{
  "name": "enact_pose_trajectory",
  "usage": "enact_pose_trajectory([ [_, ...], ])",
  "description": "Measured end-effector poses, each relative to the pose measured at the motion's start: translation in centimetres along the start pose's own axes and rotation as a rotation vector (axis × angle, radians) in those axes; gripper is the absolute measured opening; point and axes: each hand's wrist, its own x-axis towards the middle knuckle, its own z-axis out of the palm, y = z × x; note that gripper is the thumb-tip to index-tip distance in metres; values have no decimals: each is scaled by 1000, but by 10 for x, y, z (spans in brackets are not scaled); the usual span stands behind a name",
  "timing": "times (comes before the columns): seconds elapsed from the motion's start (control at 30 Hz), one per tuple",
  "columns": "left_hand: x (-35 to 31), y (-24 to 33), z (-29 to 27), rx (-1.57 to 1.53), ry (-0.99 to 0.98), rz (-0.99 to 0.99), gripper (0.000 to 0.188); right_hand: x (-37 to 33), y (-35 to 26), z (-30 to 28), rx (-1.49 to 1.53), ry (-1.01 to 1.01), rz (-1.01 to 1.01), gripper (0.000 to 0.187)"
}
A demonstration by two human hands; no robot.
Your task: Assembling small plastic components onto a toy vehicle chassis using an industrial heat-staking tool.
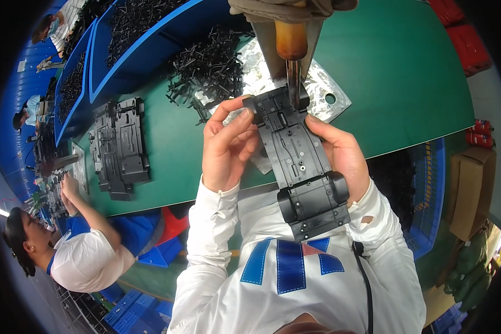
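Both my hands hold a black plastic toy-car chassis point(295, 150), tilted in front of my chest. My left hand point(228, 139) pinches its far left corner between thumb and fingers. Along its right edge, my right hand point(342, 153) grips with the thumb on the near face and the fingers hidden behind. The metal shaft of an electric screwdriver point(292, 44) with an amber collar comes down over the chassis's far end. Whether its tip touches the plastic I cannot tell. A silvery metal plate point(331, 83) lies on the table beneath.
A heap of small black parts point(206, 67) lies beside the plate. Blue bins point(145, 44) of black parts stand at the far left. More black chassis point(119, 147) rest on the green table point(401, 72). A co-worker point(78, 245) sits at my left; a blue crate point(437, 189) is at my right.
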Motion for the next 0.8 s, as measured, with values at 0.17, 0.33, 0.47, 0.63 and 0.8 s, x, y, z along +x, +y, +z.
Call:
enact_pose_trajectory([
  [0.17, 1, -1, -1, 6, -13, 14, 30, -2, 0, 2, 19, -33, -9, 36],
  [0.33, 0, 0, 1, 3, 6, 11, 29, 1, 0, -3, -14, -30, -30, 36],
  [0.47, 0, 0, 0, -19, -11, 20, 29, 2, 2, -3, -20, -8, -68, 35],
  [0.63, 1, 0, -8, -79, -83, 12, 27, 3, 2, -5, -14, -18, -72, 35],
  [0.8, 1, -1, -8, -88, -75, 17, 26, 1, 1, -2, 19, -10, -24, 34],
])
